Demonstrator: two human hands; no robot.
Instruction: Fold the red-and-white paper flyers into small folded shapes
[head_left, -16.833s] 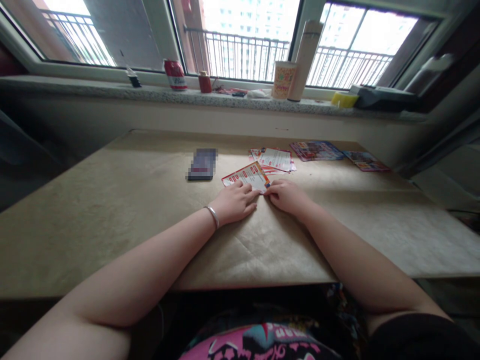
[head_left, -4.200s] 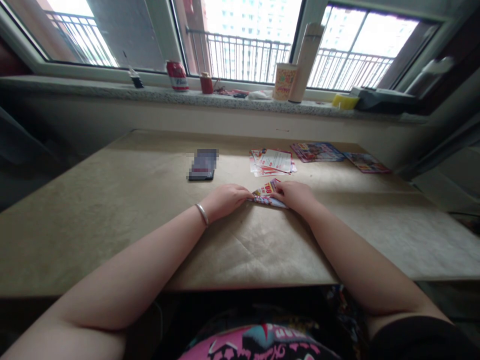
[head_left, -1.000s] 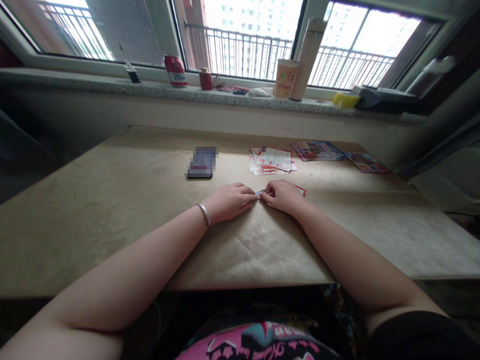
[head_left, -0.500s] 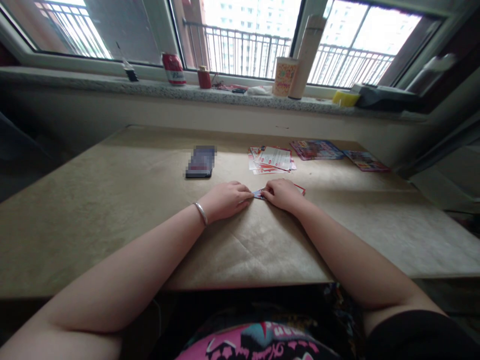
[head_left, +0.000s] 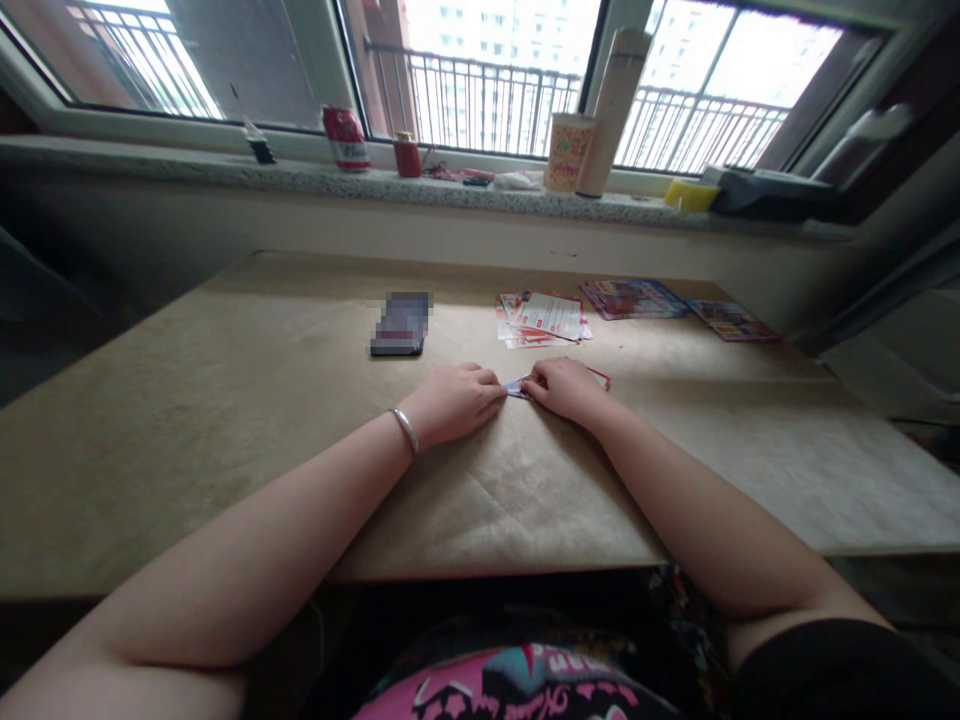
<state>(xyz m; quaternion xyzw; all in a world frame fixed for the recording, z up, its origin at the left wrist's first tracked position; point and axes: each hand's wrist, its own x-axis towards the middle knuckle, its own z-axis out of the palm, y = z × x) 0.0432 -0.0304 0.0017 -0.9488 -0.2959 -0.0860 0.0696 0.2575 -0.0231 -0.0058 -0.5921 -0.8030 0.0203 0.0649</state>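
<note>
A small printed paper card [head_left: 514, 388], bluish-white with a red edge at its right end, lies on the table in front of me and looks folded. Fingertips of my left hand [head_left: 459, 402] are pressed together on its left end. My right hand [head_left: 564, 384] has curled fingers pinching the middle of it and covers much of it. The red-edged corner sticks out past the right knuckles. How the paper is folded underneath is hidden.
Beyond my hands lie a pile of printed cards [head_left: 551, 315], a blurred phone-like dark object [head_left: 401, 325], and colourful printed sheets [head_left: 634, 299] at the back right. The windowsill [head_left: 300, 172] holds a red can [head_left: 346, 138], a paper cup [head_left: 568, 152] and a tall cylinder [head_left: 613, 112].
Both hands stay almost in place on the paper. The fingers have shifted only very slightly, and a bit of the paper between them looks a little raised.
</note>
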